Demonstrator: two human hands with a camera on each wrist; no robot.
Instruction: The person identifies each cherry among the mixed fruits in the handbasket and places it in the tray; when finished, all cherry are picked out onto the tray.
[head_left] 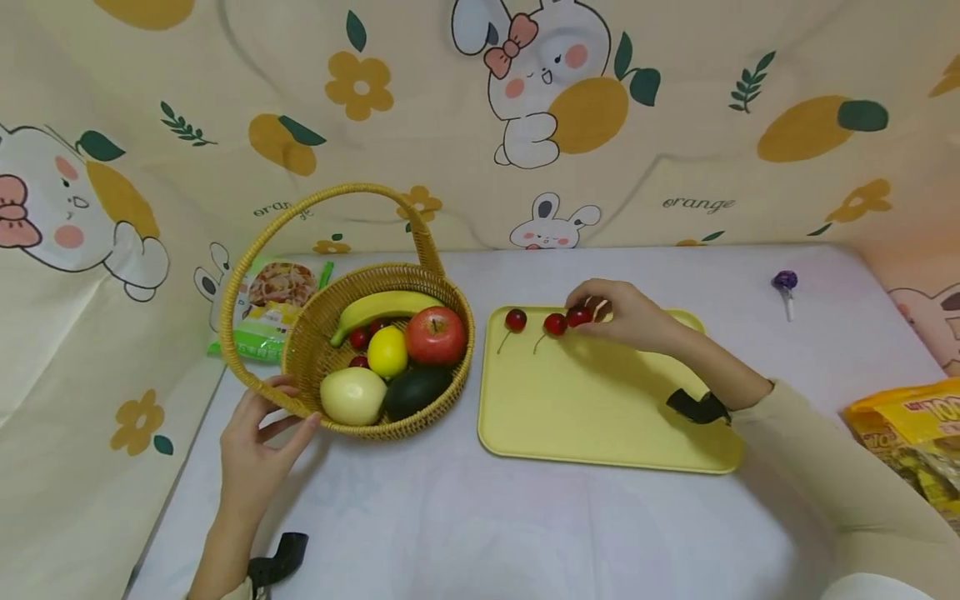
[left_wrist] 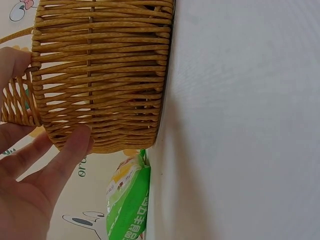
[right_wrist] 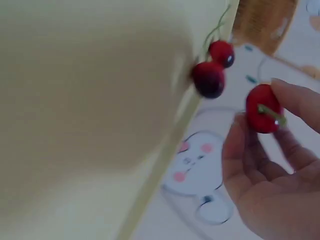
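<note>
Basket (head_left: 309,350) of woven cane stands on the white table (head_left: 450,533), left of the yellow tray (head_left: 600,408). Inside, I see a banana (head_left: 386,308) along the far side, a red apple (head_left: 436,336) to the right, a lemon (head_left: 387,352) in the middle, and, nearest me, a pale round fruit (head_left: 353,397) beside a dark green fruit (head_left: 417,393). Small red cherries (head_left: 359,337) peek out between them, too covered to count. On the tray, two loose cherries (head_left: 555,325) lie near the far edge, stems pointing inward.

The right hand (head_left: 626,317) pinches a third cherry (right_wrist: 263,110) between thumb and fingertips, just beside one of those two; whether it touches the tray I can't tell. The left hand (head_left: 255,454) grips the basket's near left side, where the handle (head_left: 360,189) meets the rim, fingers curled round and thumb against the weave.

Behind the basket, a green packet (head_left: 273,346) is partly hidden. A yellow packet (head_left: 911,417) is cut off at the right, and a purple lollipop (head_left: 785,282) lies past the tray's far right corner.
</note>
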